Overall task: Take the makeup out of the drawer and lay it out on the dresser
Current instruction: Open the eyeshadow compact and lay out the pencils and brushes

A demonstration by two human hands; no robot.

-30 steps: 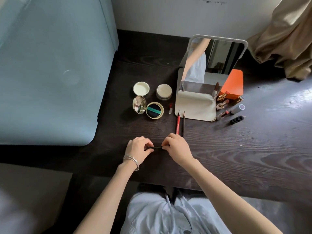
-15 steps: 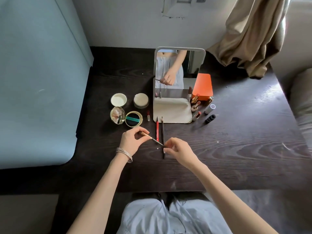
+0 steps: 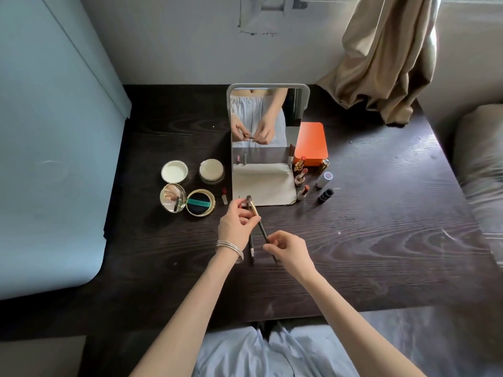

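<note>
Brush now angled up | left hand raised | right hand pinching handle

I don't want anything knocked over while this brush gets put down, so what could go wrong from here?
1. The left hand and right hand hold the makeup brush above the two pencils lying on the dresser; setting it down could nudge them out of line.
2. The uncapped lipsticks stand upright beside the mirror; a reaching sweep might topple them.
</note>
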